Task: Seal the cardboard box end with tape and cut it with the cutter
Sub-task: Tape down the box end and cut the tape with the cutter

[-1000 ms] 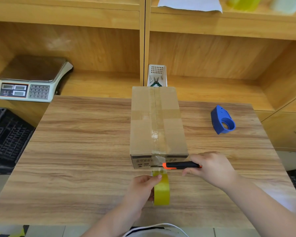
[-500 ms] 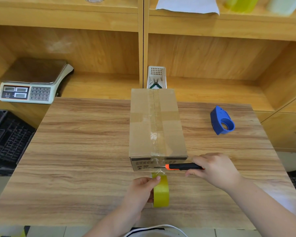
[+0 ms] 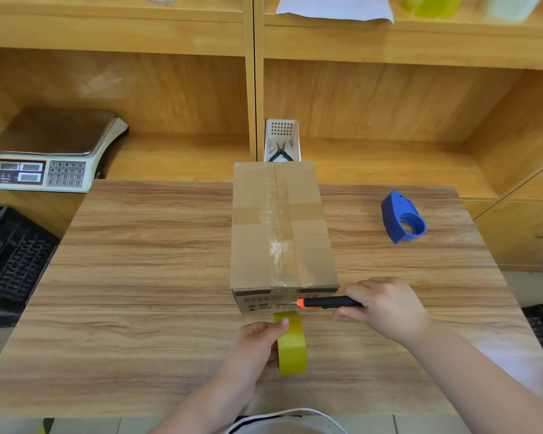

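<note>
A long cardboard box (image 3: 257,233) lies on the wooden table (image 3: 145,277), clear tape running down its top seam and over the near end. My left hand (image 3: 257,343) grips a yellowish tape roll (image 3: 292,346) standing on edge just in front of the box's near end. My right hand (image 3: 386,308) holds a black cutter with an orange tip (image 3: 326,302) level against the near end face, its tip at the tape strip right of the seam.
A blue tape dispenser (image 3: 403,218) sits on the table's right side. Behind the box stands a white basket with green pliers (image 3: 282,142). A weighing scale (image 3: 51,151) rests on the left shelf. Black crates (image 3: 10,261) stand left of the table.
The cutter tip has drawn back to the right across the box end face. My left hand and the tape roll have stayed almost in place.
</note>
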`<state>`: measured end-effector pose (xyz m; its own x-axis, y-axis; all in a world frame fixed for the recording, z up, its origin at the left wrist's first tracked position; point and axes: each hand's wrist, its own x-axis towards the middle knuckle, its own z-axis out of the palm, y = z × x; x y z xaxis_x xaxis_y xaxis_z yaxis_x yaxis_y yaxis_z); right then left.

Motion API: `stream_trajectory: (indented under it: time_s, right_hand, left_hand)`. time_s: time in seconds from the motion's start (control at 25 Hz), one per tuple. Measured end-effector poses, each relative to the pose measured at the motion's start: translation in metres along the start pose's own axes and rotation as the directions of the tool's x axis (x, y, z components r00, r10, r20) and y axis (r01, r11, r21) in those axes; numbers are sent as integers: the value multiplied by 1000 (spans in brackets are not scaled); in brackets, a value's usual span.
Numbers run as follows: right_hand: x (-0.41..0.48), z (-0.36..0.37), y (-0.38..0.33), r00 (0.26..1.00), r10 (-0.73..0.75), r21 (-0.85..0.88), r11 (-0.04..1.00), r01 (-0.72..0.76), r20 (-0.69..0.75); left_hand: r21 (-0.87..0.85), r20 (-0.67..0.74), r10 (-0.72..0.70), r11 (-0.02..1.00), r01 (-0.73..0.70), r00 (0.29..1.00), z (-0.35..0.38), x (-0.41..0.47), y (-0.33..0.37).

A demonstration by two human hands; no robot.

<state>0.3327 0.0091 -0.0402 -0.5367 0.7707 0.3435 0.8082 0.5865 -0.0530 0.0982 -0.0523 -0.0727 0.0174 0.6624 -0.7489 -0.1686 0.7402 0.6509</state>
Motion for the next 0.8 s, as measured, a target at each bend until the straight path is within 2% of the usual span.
stream_trajectory:
  time_s: [0.48, 0.68, 0.8]
  right_hand:
    - [-5, -3, 1, 1000, -2, -4, 1000, 2, -29]
    - [-2, 6, -8, 999, -40, -29, 999, 41, 28]
    - [-6, -3, -4, 1000, -20, -24, 1000, 19, -24]
  left_hand:
    - [42, 21, 0, 999, -1, 1000, -2, 0, 1]
    - [42, 10, 10, 999, -10, 1000, -5, -1, 1]
    - [41, 14, 5, 999, -6, 1000, -7, -2, 0]
